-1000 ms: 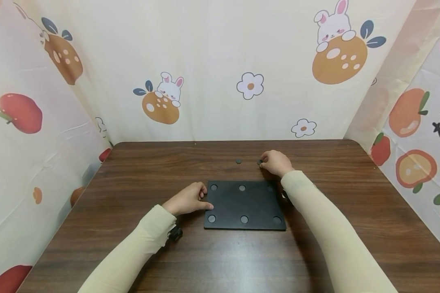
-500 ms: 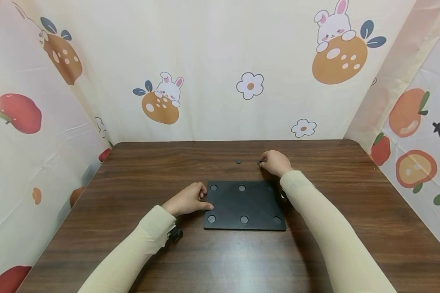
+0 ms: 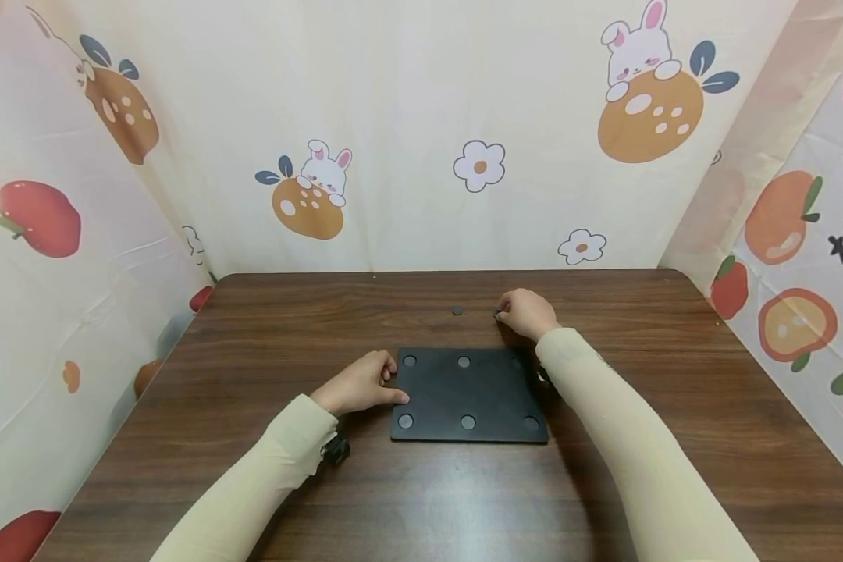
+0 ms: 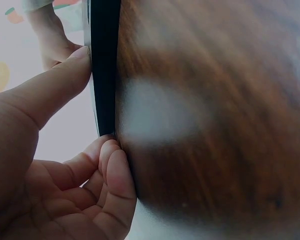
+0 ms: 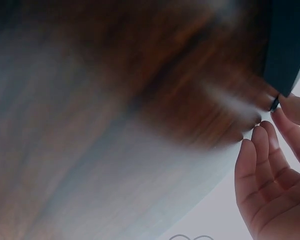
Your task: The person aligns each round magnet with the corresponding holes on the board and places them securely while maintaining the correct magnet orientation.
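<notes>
A flat black rectangular board lies on the table, with round recesses along its far and near sides. My left hand holds its left edge, thumb on the top face and the other fingers curled against the side; the left wrist view shows the board's edge between them. Beyond the far right corner, my right hand pinches a small dark disc between thumb and index finger, close over the tabletop. A second dark disc lies flat to its left. The right forearm partly covers the board's far right corner.
The brown wood-grain table reaches back to a printed curtain, with more curtain on both sides. A small black device sits under the left wrist.
</notes>
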Demonstrator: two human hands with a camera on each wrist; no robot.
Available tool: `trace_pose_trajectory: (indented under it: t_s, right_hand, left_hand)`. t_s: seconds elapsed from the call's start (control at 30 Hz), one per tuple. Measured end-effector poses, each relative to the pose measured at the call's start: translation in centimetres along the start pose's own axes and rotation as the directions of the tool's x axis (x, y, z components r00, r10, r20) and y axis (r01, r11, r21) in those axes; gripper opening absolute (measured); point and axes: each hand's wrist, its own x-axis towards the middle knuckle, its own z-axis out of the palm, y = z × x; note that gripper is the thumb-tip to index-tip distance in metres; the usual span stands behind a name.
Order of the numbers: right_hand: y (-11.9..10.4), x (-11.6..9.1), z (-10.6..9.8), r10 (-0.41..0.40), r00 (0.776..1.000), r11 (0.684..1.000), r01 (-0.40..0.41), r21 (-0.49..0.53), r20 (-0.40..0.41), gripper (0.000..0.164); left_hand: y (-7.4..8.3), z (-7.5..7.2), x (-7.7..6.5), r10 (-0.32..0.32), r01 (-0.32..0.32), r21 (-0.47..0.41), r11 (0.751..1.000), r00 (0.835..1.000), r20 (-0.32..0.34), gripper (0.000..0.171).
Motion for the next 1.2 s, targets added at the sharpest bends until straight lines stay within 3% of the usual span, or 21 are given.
trace_pose_trajectory:
  t_s: [0.7,1.2]
  right_hand:
    - [0.2,-1.2,-0.9,-0.037,0.999,0.999,0.038,-0.008,0.012,0.023]
    - [-0.3,-2.6,-1.4,-0.107,0.994,0.994,0.108,0.031,-0.029,0.021]
  left_hand:
    - [0.1,-0.1,-0.1,-0.009,0.009,0.005,1.0,1.0,0.012,0.047]
    - [-0.1,-0.1,0.1,-0.002,0.002,-0.003,1.0,1.0,0.009,0.048]
